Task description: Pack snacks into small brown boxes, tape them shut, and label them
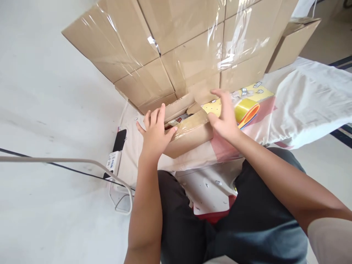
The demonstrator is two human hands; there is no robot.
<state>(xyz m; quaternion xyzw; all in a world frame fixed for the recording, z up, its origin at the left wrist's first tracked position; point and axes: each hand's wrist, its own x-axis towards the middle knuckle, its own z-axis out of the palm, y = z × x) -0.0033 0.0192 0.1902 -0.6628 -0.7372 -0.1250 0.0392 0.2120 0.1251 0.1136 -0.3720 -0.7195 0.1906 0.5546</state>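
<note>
A brown cardboard box [189, 140] with tape along its top edge lies in front of me, its top partly open. Some small dark and coloured contents show inside, too small to name. At the box's left end is my left hand [156, 130], fingers spread, thumb resting at the opening's edge. My right hand [224, 115] is at the box's right end, thumb near its corner and fingers apart, a little blurred. Just right of that hand lies a roll of yellow tape [246, 110] with an orange inner ring.
Stacked, taped cardboard boxes [192, 55] rise behind the box, with another carton [293, 44] at the right. A patterned cloth [308, 106] covers the surface. A white power strip [113, 161], a black phone-like object [120, 140] and a cable [82, 160] lie by the left wall.
</note>
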